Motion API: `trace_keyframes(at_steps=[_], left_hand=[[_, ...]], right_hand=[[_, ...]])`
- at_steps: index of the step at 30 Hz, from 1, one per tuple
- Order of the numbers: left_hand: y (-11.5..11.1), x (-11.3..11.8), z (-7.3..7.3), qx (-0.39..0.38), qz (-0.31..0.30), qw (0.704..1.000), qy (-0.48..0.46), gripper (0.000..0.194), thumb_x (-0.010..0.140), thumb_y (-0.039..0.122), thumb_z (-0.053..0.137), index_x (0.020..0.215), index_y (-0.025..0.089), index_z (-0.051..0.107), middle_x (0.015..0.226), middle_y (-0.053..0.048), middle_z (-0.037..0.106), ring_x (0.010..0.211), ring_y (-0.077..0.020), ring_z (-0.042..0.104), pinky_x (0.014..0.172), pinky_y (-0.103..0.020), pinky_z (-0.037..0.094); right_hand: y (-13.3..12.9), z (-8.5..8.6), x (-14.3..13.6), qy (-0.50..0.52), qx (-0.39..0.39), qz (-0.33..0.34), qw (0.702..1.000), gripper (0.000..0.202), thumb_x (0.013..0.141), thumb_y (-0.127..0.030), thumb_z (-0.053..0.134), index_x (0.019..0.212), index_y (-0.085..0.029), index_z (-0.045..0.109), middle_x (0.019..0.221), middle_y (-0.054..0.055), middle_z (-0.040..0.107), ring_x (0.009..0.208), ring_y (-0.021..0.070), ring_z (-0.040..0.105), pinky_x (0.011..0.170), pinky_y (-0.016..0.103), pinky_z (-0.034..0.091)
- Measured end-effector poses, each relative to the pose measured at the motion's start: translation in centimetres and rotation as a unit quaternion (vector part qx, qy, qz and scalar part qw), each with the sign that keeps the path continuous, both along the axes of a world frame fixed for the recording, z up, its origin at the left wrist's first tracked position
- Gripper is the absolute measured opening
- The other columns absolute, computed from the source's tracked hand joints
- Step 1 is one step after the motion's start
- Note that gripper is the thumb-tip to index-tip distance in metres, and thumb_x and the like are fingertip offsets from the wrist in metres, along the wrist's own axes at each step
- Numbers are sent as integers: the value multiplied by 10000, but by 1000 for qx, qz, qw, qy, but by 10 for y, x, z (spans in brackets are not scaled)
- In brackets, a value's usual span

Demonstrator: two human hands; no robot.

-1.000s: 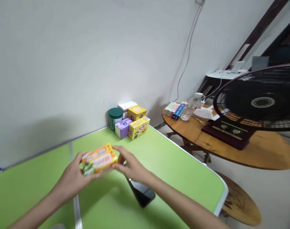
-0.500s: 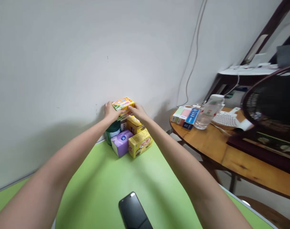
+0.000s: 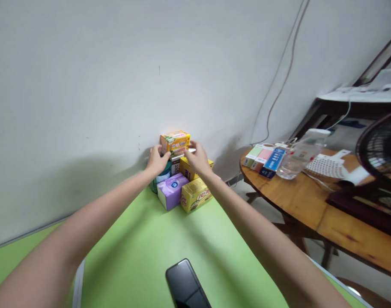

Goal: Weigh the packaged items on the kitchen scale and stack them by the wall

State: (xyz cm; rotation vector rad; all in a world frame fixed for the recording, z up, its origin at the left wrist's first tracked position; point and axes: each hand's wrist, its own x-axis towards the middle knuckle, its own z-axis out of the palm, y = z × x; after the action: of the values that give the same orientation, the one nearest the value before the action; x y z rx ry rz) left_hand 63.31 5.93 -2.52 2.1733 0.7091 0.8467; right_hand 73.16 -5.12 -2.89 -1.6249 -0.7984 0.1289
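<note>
An orange and yellow box [image 3: 176, 143] rests on top of a group of packages against the wall. My left hand [image 3: 158, 161] is at its left side, fingers apart, the thumb close to the box's lower front. On the other side, my right hand [image 3: 198, 160] has its fingers spread near the box's right end. Whether any fingertip still touches it, I cannot tell. Beneath are a purple tissue pack [image 3: 172, 191], a yellow box [image 3: 197, 195], another yellow box [image 3: 186, 169] behind it, and a green container [image 3: 153, 185], partly hidden by my left hand.
A black phone [image 3: 187, 284] lies on the green table [image 3: 134, 256] near me. To the right, a wooden table [image 3: 298, 205] bears small boxes [image 3: 272, 162], a clear plastic bottle [image 3: 299, 156], a white perforated paddle [image 3: 326, 166] and a fan [image 3: 383, 147].
My hands have loosened from around the orange and yellow box, which now sits on the stack with more of its front showing. The view has shifted slightly left.
</note>
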Motion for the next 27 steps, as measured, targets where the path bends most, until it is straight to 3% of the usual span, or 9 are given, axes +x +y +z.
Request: trace_keyframes(at_steps=[5,7,9,11,14,20,22,24,27], left_hand=[[-37,-142,-6,-5,-179,981,75,213,677,188,623,889,167,636,916,-42,659,881,-186,600,805,-301,465],[-56,-213,-9,-25,-268,947,174,224,744,220,539,942,170,630,898,-31,665,827,-170,595,752,-286,464],[-75,-281,-10,-80,-284,926,235,240,795,199,446,967,184,612,908,-19,667,809,-150,595,720,-262,459],[-91,-341,-9,-127,-246,927,254,259,817,175,395,976,198,598,924,-15,666,810,-142,599,709,-253,456],[-97,-415,-10,-162,-178,938,251,287,813,147,385,1006,216,587,943,-15,664,830,-148,606,705,-252,459],[-63,-537,-32,-125,-40,971,198,372,746,69,411,1038,218,587,894,-23,665,802,-170,604,686,-266,469],[-45,-569,-47,-150,23,978,141,429,711,36,433,1077,206,578,970,-41,661,870,-175,606,746,-282,482],[-18,-599,-64,-169,151,972,62,524,658,-2,459,1133,196,555,1100,-63,627,1022,-194,577,880,-315,460],[33,-642,-87,-157,351,923,-20,657,642,-19,452,1262,198,438,1293,-84,497,1286,-222,380,1079,-364,292]], right_hand=[[-52,-15,-133,-56,-76,228,969,97,662,-132,569,744,-160,613,713,-1,614,695,160,576,680,282,480],[-67,-20,-192,-67,-134,384,911,90,722,-142,534,751,-157,617,704,-8,604,667,139,568,624,242,462],[-76,-20,-246,-65,-178,494,849,179,749,-121,493,870,-157,619,794,9,623,728,144,584,657,241,461],[-78,-16,-292,-66,-206,562,798,254,749,-98,480,957,-168,608,898,29,637,821,162,595,737,262,462],[-64,-9,-350,-86,-250,597,757,272,750,-130,513,1002,-180,605,996,61,637,913,204,588,831,322,451],[7,-5,-458,-89,-263,680,679,352,803,-234,536,1149,-189,585,1155,84,611,1116,248,539,988,410,388],[37,-13,-491,-78,-247,690,676,366,800,-229,543,1160,-178,587,1168,91,612,1131,243,536,1005,411,380],[72,-28,-520,-27,-244,676,695,443,788,-227,551,1223,-138,536,1192,125,598,1124,237,548,994,405,400],[125,-60,-556,117,-251,606,746,596,754,-234,576,1309,-78,424,1255,174,551,1116,230,562,973,379,428]])
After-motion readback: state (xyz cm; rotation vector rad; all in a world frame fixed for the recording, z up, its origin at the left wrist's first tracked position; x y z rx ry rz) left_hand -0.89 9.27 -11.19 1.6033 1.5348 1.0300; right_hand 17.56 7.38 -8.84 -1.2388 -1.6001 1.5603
